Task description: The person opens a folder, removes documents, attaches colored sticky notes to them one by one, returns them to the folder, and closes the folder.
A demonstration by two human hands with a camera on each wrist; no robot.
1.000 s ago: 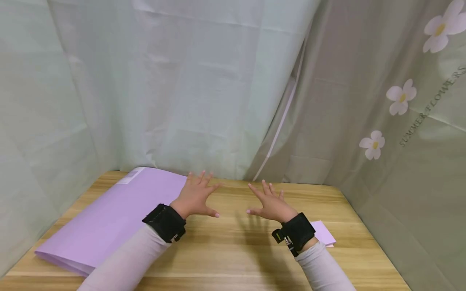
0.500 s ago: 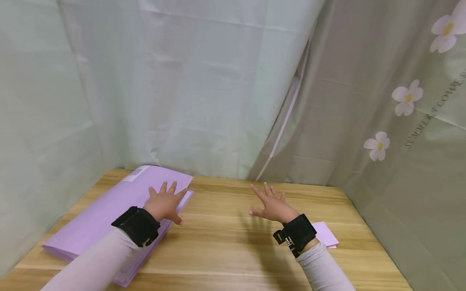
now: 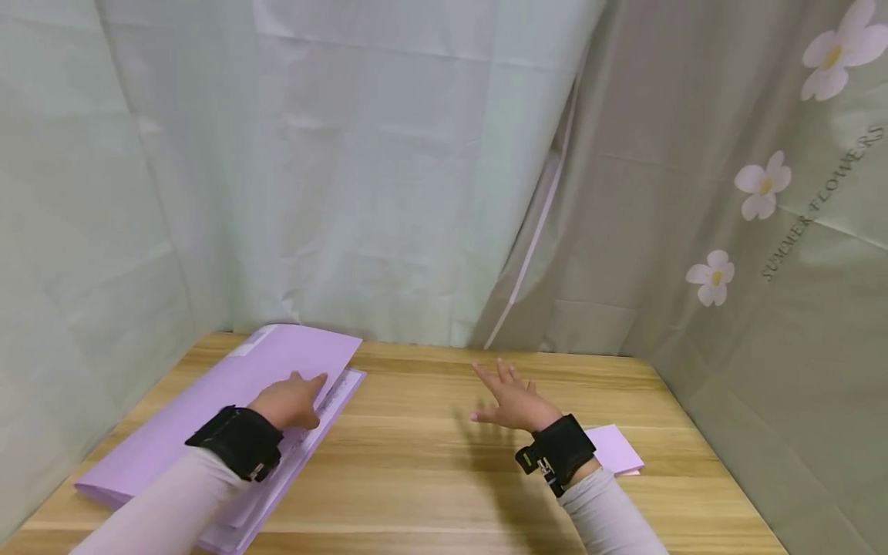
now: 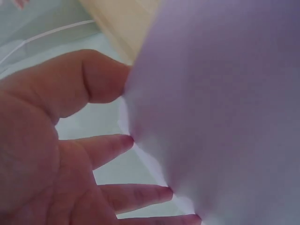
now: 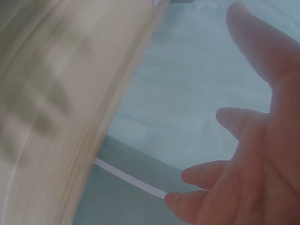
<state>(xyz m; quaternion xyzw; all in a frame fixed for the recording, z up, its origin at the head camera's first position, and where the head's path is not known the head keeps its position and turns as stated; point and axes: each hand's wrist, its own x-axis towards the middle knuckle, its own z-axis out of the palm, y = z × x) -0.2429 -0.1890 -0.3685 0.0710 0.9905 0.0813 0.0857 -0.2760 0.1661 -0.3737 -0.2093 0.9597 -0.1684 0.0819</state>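
Observation:
A large purple folder lies on the left of the wooden table, its cover standing partly lifted. Under the cover's right edge, a sheet with printed marks and purple inner layers show. My left hand is at this edge. In the left wrist view, its straight fingertips touch the purple cover, with the thumb right at the rim. Over the middle right of the table, my right hand hovers with fingers spread and nothing in it. The right wrist view shows its palm and its shadow on the wood.
A small purple paper pad with a pinkish layer beneath lies right of my right wrist. Pale curtains hang behind and along both sides of the table. Each wrist wears a black strap.
My left hand has moved left and down from above the table onto the folder's right edge, its fingers less spread. The right hand has stayed nearly in place.

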